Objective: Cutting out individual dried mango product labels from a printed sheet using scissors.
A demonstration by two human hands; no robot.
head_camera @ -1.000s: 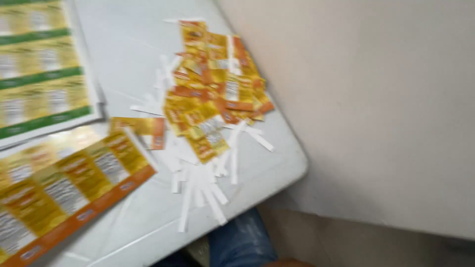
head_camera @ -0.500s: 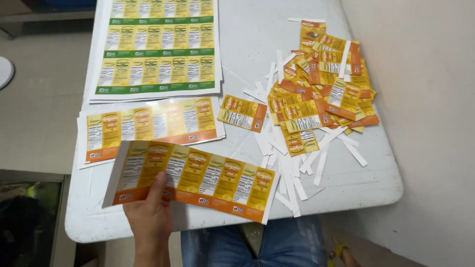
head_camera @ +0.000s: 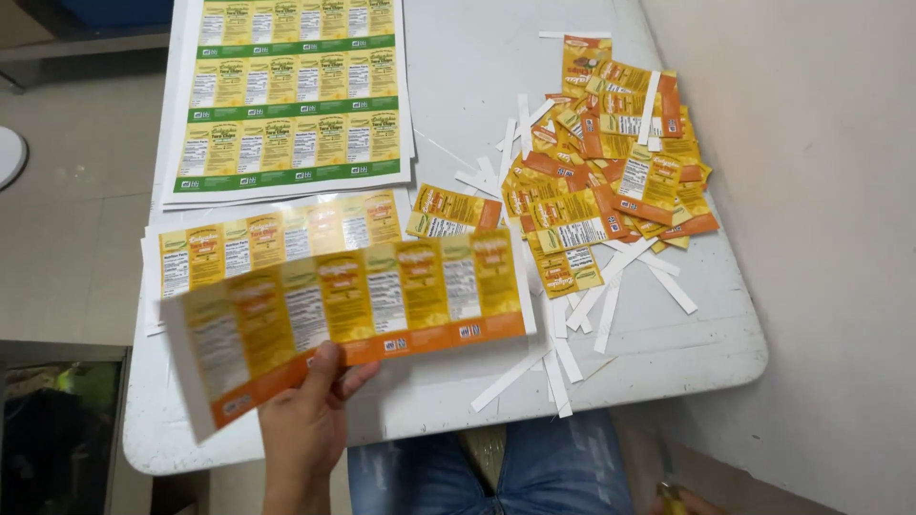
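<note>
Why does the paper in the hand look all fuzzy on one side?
Head view: the orange label strip held by the left hand is smeared at its near left end, sharper toward its right end; the green label sheet and the cut labels pile on the white table look crisp, under even light with soft shadows.

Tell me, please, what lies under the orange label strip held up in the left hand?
Beneath the strip, a similar orange-edged sheet lies on the white table; its lower part is covered.
</note>
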